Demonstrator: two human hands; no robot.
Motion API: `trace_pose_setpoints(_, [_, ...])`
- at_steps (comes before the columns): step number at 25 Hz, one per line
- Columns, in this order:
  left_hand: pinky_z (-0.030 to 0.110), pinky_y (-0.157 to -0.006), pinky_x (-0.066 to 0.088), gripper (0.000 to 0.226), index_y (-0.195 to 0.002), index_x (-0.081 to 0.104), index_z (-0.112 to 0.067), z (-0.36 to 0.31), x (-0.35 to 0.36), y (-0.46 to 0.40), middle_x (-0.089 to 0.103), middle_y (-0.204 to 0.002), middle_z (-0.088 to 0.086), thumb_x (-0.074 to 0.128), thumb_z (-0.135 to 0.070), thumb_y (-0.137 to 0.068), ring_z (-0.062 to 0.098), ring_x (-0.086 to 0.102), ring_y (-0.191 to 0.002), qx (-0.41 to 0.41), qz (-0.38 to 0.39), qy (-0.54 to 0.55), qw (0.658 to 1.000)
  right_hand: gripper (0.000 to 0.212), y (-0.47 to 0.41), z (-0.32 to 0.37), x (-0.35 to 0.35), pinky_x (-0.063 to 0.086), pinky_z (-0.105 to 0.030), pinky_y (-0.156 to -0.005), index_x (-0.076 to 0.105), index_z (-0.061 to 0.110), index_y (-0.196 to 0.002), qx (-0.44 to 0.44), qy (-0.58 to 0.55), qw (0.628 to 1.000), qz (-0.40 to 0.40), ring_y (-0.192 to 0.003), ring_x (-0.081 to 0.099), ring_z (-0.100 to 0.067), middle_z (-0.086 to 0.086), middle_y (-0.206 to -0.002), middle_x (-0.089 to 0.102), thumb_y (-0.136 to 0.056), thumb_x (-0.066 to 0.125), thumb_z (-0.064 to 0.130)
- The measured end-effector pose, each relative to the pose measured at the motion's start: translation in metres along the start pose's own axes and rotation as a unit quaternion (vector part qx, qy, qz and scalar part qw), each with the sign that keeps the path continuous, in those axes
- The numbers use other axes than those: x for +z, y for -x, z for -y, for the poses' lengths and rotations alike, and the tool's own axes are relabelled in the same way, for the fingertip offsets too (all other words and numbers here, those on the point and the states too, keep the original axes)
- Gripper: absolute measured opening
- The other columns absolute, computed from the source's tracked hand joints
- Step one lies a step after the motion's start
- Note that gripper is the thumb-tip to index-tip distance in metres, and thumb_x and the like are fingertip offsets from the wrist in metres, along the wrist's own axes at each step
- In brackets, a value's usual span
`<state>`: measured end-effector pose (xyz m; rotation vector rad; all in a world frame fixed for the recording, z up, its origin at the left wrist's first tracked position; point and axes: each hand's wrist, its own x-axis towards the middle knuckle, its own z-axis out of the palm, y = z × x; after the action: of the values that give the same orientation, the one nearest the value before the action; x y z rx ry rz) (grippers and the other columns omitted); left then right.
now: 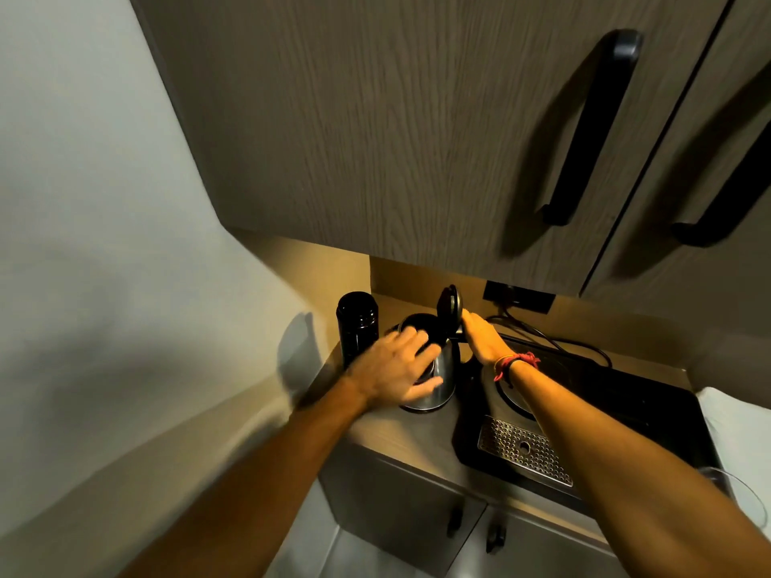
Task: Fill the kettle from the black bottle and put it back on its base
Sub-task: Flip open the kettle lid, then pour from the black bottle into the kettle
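Observation:
A steel kettle [439,383] stands on the wooden counter [400,433] with its black lid [449,305] flipped up. My right hand [484,340] is closed around the kettle's handle at the back right. My left hand [396,369] lies across the kettle's front and rim, fingers spread, holding nothing; it looks blurred. The black bottle [358,327] stands upright just left of the kettle, capped, a little beyond my left hand. The round kettle base [511,397] sits on the black tray to the right, partly hidden by my right wrist.
The black tray [634,410] has a perforated metal drip grate [525,450] at its front. A wall socket [519,297] with cables sits behind it. Upper cabinets with black handles [592,127] hang low overhead. A white cloth [738,423] lies at the far right. A wall closes the left.

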<state>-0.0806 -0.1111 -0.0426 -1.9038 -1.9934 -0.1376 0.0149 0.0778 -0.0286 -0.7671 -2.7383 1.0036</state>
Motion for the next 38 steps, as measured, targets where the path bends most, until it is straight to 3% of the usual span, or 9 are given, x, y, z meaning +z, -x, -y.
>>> trace_pose_setpoints(5, [0.040, -0.086, 0.047, 0.059, -0.135, 0.047, -0.009, -0.053, 0.075, 0.037, 0.054, -0.127, 0.014, 0.035, -0.056, -0.101, 0.028, 0.052, -0.110, -0.025, 0.186, 0.011, 0.982, 0.036, -0.007, -0.005, 0.008, 0.048, -0.047, -0.087, 0.046, 0.005, -0.131, -0.013, 0.025, 0.999, -0.026, -0.101, 0.061, -0.041, -0.027, -0.112, 0.063, -0.100, 0.034, 0.020])
trace_pose_setpoints(11, [0.041, -0.087, 0.050, 0.066, -0.138, 0.047, -0.010, -0.071, 0.105, 0.052, 0.049, -0.141, 0.012, 0.053, -0.058, -0.092, 0.030, 0.054, -0.115, -0.094, 0.208, -0.021, 0.973, 0.038, -0.014, -0.012, 0.018, 0.038, -0.052, -0.105, 0.045, 0.005, -0.132, -0.022, 0.092, 0.994, -0.056, -0.117, 0.050, -0.047, -0.027, -0.119, 0.060, -0.098, 0.034, 0.017])
trace_pose_setpoints(15, [0.041, -0.077, 0.058, 0.073, -0.124, 0.063, -0.012, -0.065, 0.095, 0.057, 0.061, -0.132, 0.013, 0.065, -0.069, -0.079, 0.031, 0.063, -0.107, -0.151, 0.072, -0.046, 0.985, 0.043, -0.022, -0.017, 0.024, 0.031, -0.053, -0.112, 0.040, 0.005, -0.137, -0.011, 0.139, 0.988, -0.066, -0.121, 0.046, -0.046, -0.024, -0.120, 0.058, -0.097, 0.033, 0.017])
trace_pose_setpoints(20, [0.037, -0.071, 0.045, 0.043, -0.109, 0.057, -0.010, -0.019, 0.037, 0.034, 0.056, -0.099, 0.011, 0.058, -0.050, -0.094, 0.026, 0.053, -0.085, -0.162, -0.187, 0.013, 0.969, 0.046, -0.026, -0.022, 0.028, 0.032, -0.058, -0.111, 0.037, 0.007, -0.141, -0.002, 0.150, 0.987, -0.060, -0.130, 0.041, -0.047, -0.024, -0.130, 0.052, -0.097, 0.034, 0.022])
trace_pose_setpoints(24, [0.036, -0.089, 0.046, 0.066, -0.123, 0.051, -0.012, 0.024, 0.010, 0.034, 0.053, -0.120, 0.009, 0.077, -0.053, -0.077, 0.025, 0.052, -0.106, -0.411, -0.318, 0.140, 0.843, 0.042, -0.026, -0.020, 0.029, 0.035, -0.055, -0.108, 0.042, 0.007, -0.135, 0.005, 0.142, 0.988, -0.065, -0.120, 0.047, -0.044, -0.022, -0.119, 0.055, -0.097, 0.034, 0.024])
trace_pose_setpoints(28, [0.048, -0.109, 0.044, 0.110, -0.150, 0.032, -0.019, 0.044, 0.017, 0.034, 0.048, -0.145, 0.007, 0.095, -0.033, -0.060, 0.025, 0.048, -0.131, -0.534, -0.228, 0.504, 0.640, 0.044, -0.024, -0.018, 0.027, 0.034, -0.054, -0.108, 0.040, 0.006, -0.137, -0.005, 0.151, 0.987, -0.059, -0.114, 0.048, -0.042, -0.024, -0.117, 0.058, -0.095, 0.036, 0.017])
trace_pose_setpoints(31, [0.050, -0.106, 0.048, 0.095, -0.140, 0.050, -0.020, 0.045, 0.029, 0.030, 0.063, -0.134, 0.005, 0.097, -0.024, -0.058, 0.025, 0.057, -0.126, -0.534, -0.162, 0.498, 0.664, 0.048, -0.024, -0.018, 0.026, 0.034, -0.060, -0.108, 0.036, 0.008, -0.141, 0.010, 0.158, 0.987, -0.042, -0.122, 0.043, -0.047, -0.024, -0.123, 0.051, -0.095, 0.036, 0.020])
trace_pose_setpoints(34, [0.046, -0.102, 0.053, 0.082, -0.133, 0.058, -0.016, 0.039, 0.032, 0.029, 0.068, -0.126, 0.004, 0.096, -0.021, -0.060, 0.023, 0.062, -0.119, -0.532, -0.206, 0.449, 0.688, 0.049, -0.025, -0.018, 0.025, 0.032, -0.063, -0.109, 0.033, 0.011, -0.144, 0.019, 0.158, 0.987, -0.035, -0.131, 0.035, -0.049, -0.024, -0.132, 0.046, -0.096, 0.035, 0.024])
trace_pose_setpoints(38, [0.015, -0.086, 0.052, 0.075, -0.127, 0.060, -0.014, 0.030, 0.030, 0.026, 0.070, -0.119, 0.005, 0.095, -0.021, -0.061, 0.017, 0.065, -0.108, -0.494, -0.221, 0.401, 0.739, 0.050, -0.027, -0.021, 0.028, 0.028, -0.060, -0.113, 0.032, 0.012, -0.144, 0.048, 0.150, 0.987, -0.036, -0.140, 0.026, -0.046, -0.023, -0.144, 0.045, -0.098, 0.028, 0.030])
